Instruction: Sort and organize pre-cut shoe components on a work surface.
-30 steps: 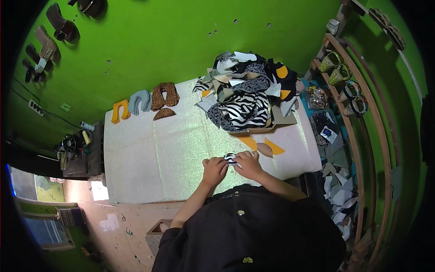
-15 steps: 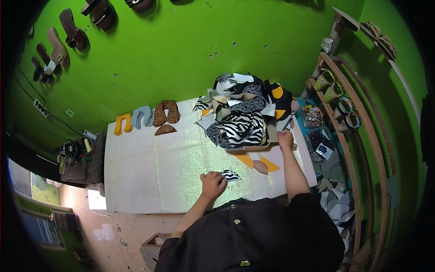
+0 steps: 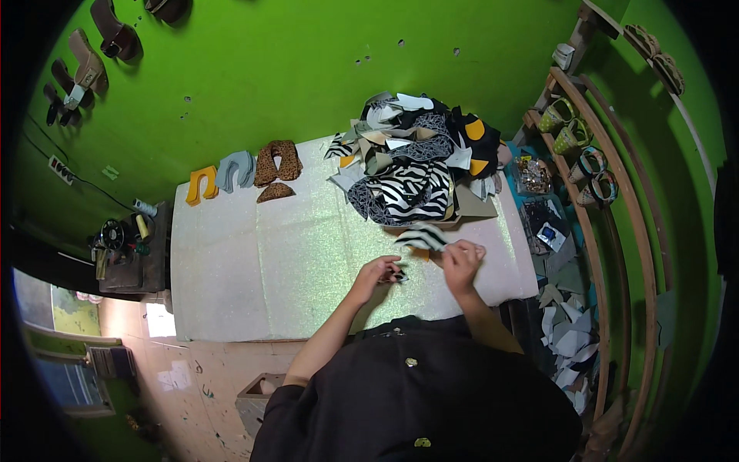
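Observation:
Near the front of the table, my left hand (image 3: pixel 376 279) has its fingers curled on a small black-and-white zebra-striped piece (image 3: pixel 399 276), mostly hidden by the fingers. To its right, my right hand (image 3: pixel 463 266) pinches a second zebra-striped piece (image 3: pixel 420 237), which is blurred and raised off the table. Part of a yellow-orange cut piece (image 3: pixel 419 253) shows beneath it. Just behind my hands, a heaped pile of fabric scraps (image 3: pixel 412 192) in zebra, grey, black and yellow spills over a cardboard box (image 3: pixel 473 206).
Yellow (image 3: pixel 202 185), grey-blue (image 3: pixel 235 171) and leopard-print (image 3: pixel 278 162) cut pieces lie at the table's far left. A wooden rack (image 3: pixel 593 177) with sandals stands at the right. Trays of small parts (image 3: pixel 533 175) sit beside the table. A sewing machine (image 3: pixel 115 235) is at the left.
My right hand has come from the scrap box toward the front with a zebra-striped piece. My left hand has moved slightly right and lifted, with the small zebra piece at its fingers.

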{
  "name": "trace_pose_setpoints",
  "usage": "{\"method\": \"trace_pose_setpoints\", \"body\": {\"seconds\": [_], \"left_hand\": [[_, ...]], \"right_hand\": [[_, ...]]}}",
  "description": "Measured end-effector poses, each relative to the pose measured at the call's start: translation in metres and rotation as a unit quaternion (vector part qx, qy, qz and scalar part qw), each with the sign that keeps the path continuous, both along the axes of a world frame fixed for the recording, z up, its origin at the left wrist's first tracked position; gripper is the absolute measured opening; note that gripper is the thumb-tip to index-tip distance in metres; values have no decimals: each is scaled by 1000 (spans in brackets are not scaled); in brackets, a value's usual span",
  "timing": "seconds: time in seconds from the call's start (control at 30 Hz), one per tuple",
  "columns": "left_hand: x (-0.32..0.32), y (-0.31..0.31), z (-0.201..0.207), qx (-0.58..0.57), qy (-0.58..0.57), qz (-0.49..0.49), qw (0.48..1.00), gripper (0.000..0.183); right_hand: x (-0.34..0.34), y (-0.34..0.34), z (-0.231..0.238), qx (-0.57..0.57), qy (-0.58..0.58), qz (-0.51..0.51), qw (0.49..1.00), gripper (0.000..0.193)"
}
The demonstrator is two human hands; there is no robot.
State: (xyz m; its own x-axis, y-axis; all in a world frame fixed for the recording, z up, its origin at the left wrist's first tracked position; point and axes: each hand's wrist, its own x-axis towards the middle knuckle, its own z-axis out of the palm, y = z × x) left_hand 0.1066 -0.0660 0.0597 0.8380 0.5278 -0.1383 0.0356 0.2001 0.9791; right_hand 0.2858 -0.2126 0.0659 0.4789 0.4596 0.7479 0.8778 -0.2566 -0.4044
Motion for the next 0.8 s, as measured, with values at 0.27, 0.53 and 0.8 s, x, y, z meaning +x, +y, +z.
{"method": "trace_pose_setpoints", "body": {"seconds": [0.27,0.53,0.8], "left_hand": [[-22,14,-15,-15,60,74,995,18],[-40,12,-50,333,191,98,918,23],[-32,9,-39,447,220,65,865,19]], "right_hand": [[-53,15,-20,-74,279,197,937,18],[-58,17,-49,-242,248,226,910,25],[-58,14,-60,-270,237,189,914,20]]}}
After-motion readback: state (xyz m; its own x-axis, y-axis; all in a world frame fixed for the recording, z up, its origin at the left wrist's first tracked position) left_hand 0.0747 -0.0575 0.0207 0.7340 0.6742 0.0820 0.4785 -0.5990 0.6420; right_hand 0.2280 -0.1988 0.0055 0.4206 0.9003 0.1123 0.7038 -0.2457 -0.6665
